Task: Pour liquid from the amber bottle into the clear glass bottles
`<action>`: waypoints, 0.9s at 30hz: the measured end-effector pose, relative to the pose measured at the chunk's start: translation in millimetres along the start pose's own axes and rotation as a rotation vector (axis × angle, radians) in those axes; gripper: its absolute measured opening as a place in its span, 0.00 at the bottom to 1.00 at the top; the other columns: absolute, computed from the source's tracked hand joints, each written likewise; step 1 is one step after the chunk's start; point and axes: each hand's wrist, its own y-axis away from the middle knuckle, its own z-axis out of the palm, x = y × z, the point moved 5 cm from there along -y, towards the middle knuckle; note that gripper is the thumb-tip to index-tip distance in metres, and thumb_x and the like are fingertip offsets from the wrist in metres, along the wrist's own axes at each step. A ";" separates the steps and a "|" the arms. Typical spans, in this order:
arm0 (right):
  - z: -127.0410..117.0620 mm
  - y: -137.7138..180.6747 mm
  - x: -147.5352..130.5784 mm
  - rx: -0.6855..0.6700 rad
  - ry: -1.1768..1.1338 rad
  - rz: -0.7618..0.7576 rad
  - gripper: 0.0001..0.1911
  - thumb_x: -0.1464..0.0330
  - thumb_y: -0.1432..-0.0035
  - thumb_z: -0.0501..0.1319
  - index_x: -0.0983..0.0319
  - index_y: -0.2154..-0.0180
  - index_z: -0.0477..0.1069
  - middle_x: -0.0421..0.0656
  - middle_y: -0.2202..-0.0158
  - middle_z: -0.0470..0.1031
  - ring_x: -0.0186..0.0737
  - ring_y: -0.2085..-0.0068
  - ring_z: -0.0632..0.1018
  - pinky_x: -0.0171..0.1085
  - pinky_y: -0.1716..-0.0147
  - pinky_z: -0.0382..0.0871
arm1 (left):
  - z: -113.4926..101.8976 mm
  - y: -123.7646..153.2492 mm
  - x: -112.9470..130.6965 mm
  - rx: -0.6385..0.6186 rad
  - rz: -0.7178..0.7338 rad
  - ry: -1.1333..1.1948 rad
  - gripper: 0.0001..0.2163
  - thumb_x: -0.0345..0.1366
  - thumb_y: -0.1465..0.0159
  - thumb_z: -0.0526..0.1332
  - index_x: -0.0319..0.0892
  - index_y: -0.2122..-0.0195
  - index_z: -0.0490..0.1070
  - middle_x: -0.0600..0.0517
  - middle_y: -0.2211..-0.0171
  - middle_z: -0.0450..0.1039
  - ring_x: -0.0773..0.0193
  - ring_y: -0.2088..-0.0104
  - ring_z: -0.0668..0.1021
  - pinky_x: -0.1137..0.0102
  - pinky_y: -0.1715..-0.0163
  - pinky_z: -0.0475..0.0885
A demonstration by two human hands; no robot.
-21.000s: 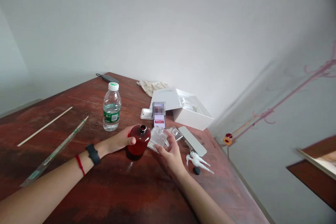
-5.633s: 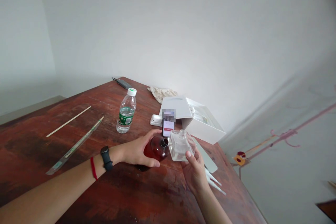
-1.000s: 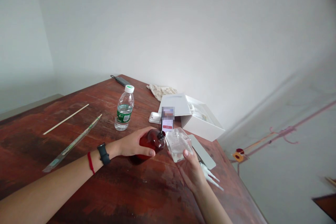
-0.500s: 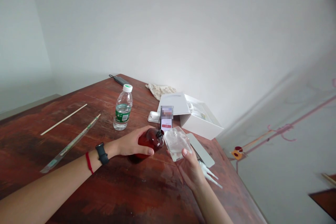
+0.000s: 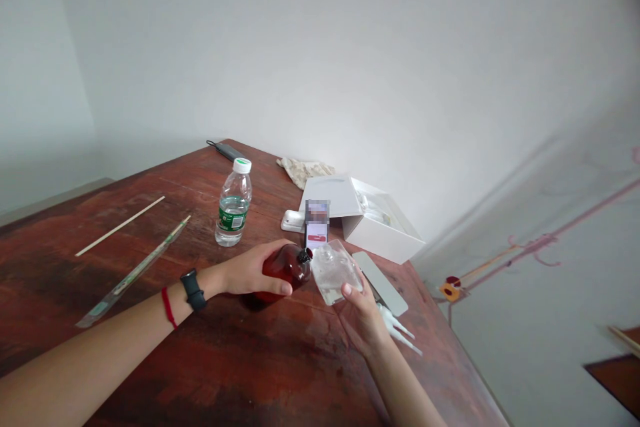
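My left hand (image 5: 254, 271) is wrapped round a dark red-brown bottle (image 5: 289, 267), which tilts to the right. Its uncapped black neck points at the mouth of a clear square bottle (image 5: 334, 275). My right hand (image 5: 361, 313) grips that clear bottle from the lower right, thumb across its side. The two necks lie very close; whether they touch I cannot tell. A phone (image 5: 317, 239) with a lit screen sits just behind them, its upper screen blurred. White nozzle-like pieces (image 5: 400, 330) lie beside my right wrist.
A water bottle (image 5: 233, 219) with a green label stands on the wooden table (image 5: 225, 367). Left of it lie a bare chopstick (image 5: 120, 227) and a wrapped one (image 5: 145, 263). Behind are a white box (image 5: 383, 240), a cloth (image 5: 303, 170), a white case (image 5: 293, 221) and a grey pouch (image 5: 226, 150).
The clear bottle and my right hand have shifted very slightly left. My left hand keeps the red-brown bottle in nearly the same tilt.
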 end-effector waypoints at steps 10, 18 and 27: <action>7.6 -1.9 -7.5 -0.036 0.036 -0.042 0.35 0.65 0.57 0.82 0.52 0.46 0.78 0.43 0.49 0.84 0.49 0.50 0.82 0.42 0.49 0.76 | -7.8 2.1 8.2 0.020 0.032 -0.142 0.32 0.53 0.41 0.77 0.42 0.41 0.74 0.43 0.43 0.80 0.46 0.43 0.80 0.56 0.39 0.71; 5.4 -4.6 -11.9 -0.034 0.099 -0.081 0.38 0.66 0.61 0.83 0.52 0.45 0.78 0.42 0.50 0.85 0.50 0.52 0.83 0.44 0.51 0.77 | -10.2 4.1 11.2 0.037 0.007 -0.212 0.36 0.48 0.42 0.79 0.44 0.35 0.71 0.44 0.41 0.81 0.45 0.41 0.81 0.55 0.36 0.70; 4.2 -2.8 -17.4 -0.044 0.124 -0.088 0.41 0.70 0.60 0.83 0.51 0.42 0.77 0.44 0.48 0.85 0.51 0.51 0.84 0.46 0.50 0.79 | -7.3 5.6 7.6 0.026 -0.033 -0.276 0.38 0.46 0.43 0.80 0.45 0.34 0.70 0.44 0.41 0.81 0.44 0.42 0.81 0.57 0.39 0.73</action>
